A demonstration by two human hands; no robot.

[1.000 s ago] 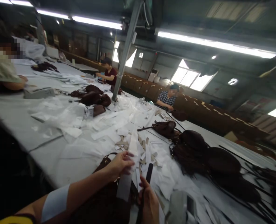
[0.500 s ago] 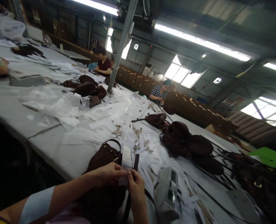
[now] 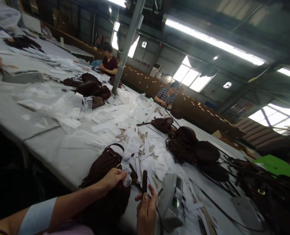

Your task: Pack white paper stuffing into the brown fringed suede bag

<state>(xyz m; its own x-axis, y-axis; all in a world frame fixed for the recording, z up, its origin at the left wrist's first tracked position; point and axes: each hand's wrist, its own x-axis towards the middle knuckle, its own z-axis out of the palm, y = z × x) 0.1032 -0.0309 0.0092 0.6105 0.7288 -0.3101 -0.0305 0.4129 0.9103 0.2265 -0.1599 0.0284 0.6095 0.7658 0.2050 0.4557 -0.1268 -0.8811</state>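
A dark brown fringed handbag [image 3: 103,164] lies on the table in front of me, its short handle toward the far side. My left hand [image 3: 114,179] is over the bag, with thumb and fingers closed on a translucent white wrapping piece [image 3: 127,179]. To the right, my right hand [image 3: 147,205] grips a dark brown strap [image 3: 144,182], its end standing up past the thumb while one finger is stretched out. More strap with a dark end lies between the two hands. Close beside my right hand stands a grey tape dispenser [image 3: 170,199].
Paper strips and clear wrapping [image 3: 145,147] litter the white table [image 3: 49,153]. Several brown bags [image 3: 207,151] lie along the right, near a green object [image 3: 277,165]. A metal post [image 3: 125,54] rises from the table. Two people sit at the far side; another's arm shows at left.
My hands have moved apart from the white strip they both held. The left keeps a crumpled translucent piece; the right has shifted down and right, with the strap in it.
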